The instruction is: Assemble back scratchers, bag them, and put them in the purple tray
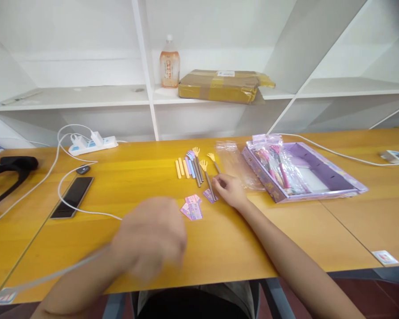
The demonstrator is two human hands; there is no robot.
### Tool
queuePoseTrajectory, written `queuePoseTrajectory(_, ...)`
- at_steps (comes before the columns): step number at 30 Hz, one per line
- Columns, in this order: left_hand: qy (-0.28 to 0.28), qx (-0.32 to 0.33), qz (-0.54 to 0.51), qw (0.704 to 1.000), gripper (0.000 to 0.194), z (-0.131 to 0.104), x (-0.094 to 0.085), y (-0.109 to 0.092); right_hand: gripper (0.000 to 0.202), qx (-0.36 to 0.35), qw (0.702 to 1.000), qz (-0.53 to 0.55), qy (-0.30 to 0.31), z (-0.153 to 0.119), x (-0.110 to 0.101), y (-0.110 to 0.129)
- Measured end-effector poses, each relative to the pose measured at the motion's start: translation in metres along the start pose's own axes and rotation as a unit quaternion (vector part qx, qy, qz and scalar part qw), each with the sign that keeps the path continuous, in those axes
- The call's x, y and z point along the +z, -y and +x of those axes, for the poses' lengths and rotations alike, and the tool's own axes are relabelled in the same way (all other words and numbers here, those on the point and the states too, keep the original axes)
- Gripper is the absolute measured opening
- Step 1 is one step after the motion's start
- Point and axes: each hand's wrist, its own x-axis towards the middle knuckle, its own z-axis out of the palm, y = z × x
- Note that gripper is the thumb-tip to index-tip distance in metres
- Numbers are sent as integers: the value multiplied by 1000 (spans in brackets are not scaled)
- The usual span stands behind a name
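My left hand (153, 237) hangs over the front of the table, smeared by motion, so its fingers and anything in them do not show clearly. My right hand (231, 189) rests on the table with fingers curled around the lower end of a small back scratcher (217, 165) with a yellow hand-shaped head. Just left of it lies another yellow-headed back scratcher (208, 178), its shaft end over a purple card (209, 195). Further left are several more back scratchers (197, 166) and loose coloured handles (182, 168). Small printed cards (192, 208) lie in front of them.
A purple box (332, 193) at right holds bagged pink back scratchers (277, 166); clear plastic bags (237, 164) lie beside it. At left are a phone (72, 198), white cable (58, 177) and power strip (93, 145). A bottle (169, 66) and taped carton (219, 86) stand on the shelf.
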Motion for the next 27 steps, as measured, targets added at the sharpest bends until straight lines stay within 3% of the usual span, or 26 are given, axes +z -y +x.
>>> queuePoseTrajectory(3, -23, 13, 20, 999, 27, 38, -5, 17, 23, -28, 999, 8, 21, 0, 2, 3)
queuePoseTrajectory(6, -77, 38, 126, 988, 35, 75, -9, 48, 18, -53, 997, -4, 50, 0, 6, 5)
queuePoseTrajectory(7, -70, 40, 170, 982, 37, 83, -9, 60, 17, -56, 996, -17, 63, 0, 7, 5)
queuePoseTrajectory(9, -28, 32, 266, 963, 39, 91, -6, 86, 17, -45, 994, -56, 88, 0, 10, 7)
queuePoseTrajectory(13, -16, -19, 384, 923, 39, 89, 0, 117, 21, 29, 982, -160, 91, 0, 14, 10)
queuePoseTrajectory(17, -27, -49, 402, 914, 27, 90, 0, 118, 27, 89, 964, -238, 79, 2, 16, 13)
queuePoseTrajectory(21, -34, -134, 353, 925, 12, 96, -5, 115, 26, 123, 957, -247, 85, 5, 17, 14)
queuePoseTrajectory(24, -32, -174, 325, 929, 32, 91, -10, 111, 26, 152, 962, -216, 70, 7, 15, 13)
queuePoseTrajectory(27, -13, -177, 296, 939, 39, 70, -15, 101, 25, 174, 981, -88, 5, 9, 9, 11)
